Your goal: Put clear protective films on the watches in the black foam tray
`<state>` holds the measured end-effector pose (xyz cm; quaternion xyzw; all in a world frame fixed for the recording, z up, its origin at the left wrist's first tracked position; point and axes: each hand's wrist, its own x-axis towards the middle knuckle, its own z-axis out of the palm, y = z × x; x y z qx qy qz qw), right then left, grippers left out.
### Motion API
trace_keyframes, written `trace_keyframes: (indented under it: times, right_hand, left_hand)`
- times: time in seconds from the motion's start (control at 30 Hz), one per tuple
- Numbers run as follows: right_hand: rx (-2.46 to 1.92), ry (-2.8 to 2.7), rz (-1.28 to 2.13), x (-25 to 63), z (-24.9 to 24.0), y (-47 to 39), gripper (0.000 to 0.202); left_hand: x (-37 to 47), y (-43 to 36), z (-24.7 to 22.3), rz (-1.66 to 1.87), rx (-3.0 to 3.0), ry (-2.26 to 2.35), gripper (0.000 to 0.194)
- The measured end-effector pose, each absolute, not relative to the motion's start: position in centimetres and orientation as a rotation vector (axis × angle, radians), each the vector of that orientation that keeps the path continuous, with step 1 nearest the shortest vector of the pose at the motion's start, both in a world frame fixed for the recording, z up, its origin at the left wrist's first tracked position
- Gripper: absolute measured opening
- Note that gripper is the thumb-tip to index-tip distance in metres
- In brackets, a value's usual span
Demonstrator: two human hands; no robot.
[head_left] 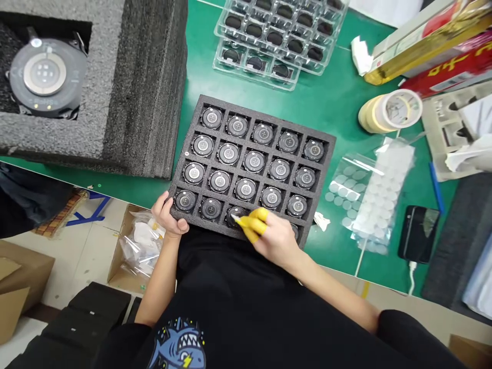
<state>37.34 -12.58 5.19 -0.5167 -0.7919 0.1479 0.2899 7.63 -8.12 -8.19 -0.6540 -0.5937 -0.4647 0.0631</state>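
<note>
A dark foam tray [251,146] lies tilted on the green table, its cells holding several round watch bodies with their backs facing up. My left hand [169,215] grips the tray's lower left corner, thumb and fingers closed on its edge. Yellow finger covers are on my right hand [272,236], whose fingers are pinched together over a watch body [233,217] in the front row. A small white tip shows at those fingertips; I cannot make out what it belongs to. The right hand hides part of the front row.
Stacked foam blocks [146,92] stand at the left, a watch [46,77] in the top one. Clear plastic trays [274,38] are at the back. Rightward lie a tape roll [400,110], bags of round stickers [378,200], a black phone [418,234] and a blue pen [437,188].
</note>
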Motion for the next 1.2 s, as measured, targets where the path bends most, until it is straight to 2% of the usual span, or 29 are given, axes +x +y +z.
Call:
trace_keyframes:
  times: [0.17, 0.4, 0.5, 0.6, 0.7, 0.83, 1.07, 1.2]
  right_hand:
    - [-1.141, -2.321, 0.372, 37.5, 6.2, -13.4, 0.016]
    - [-1.197, -2.225, 0.22, 37.5, 6.3, -12.8, 0.019]
    - [-1.113, -2.268, 0.307, 37.3, 6.4, -12.9, 0.019]
    - [-1.204, -2.081, 0.416, 37.9, 6.3, -11.7, 0.014]
    - [-1.351, -2.0, 0.224, 39.3, 5.7, -9.2, 0.024]
    - [-1.273, -2.229, 0.039, 40.8, 4.7, -6.9, 0.04]
    - [-1.086, -2.433, 0.161, 42.7, 6.0, -6.4, 0.035]
    - [-1.078, -2.38, 0.039, 43.1, 6.1, -5.5, 0.038]
  left_hand:
    - [7.7, -8.1, -8.2, -1.456, -1.984, -1.764, 0.075]
    - [7.6, -7.9, -7.8, -1.487, -2.03, -1.704, 0.071]
    - [7.6, -7.8, -7.5, -1.531, -2.05, -1.637, 0.066]
    - [7.7, -7.8, -7.5, -1.489, -2.045, -1.632, 0.065]
    - [7.6, -7.9, -7.7, -1.452, -2.038, -1.649, 0.067]
    - [7.5, -7.9, -7.9, -1.491, -2.056, -1.613, 0.065]
    - [7.2, -8.0, -8.1, -1.454, -2.045, -1.672, 0.07]
    - [7.2, -7.9, -8.0, -1.495, -2.072, -1.611, 0.067]
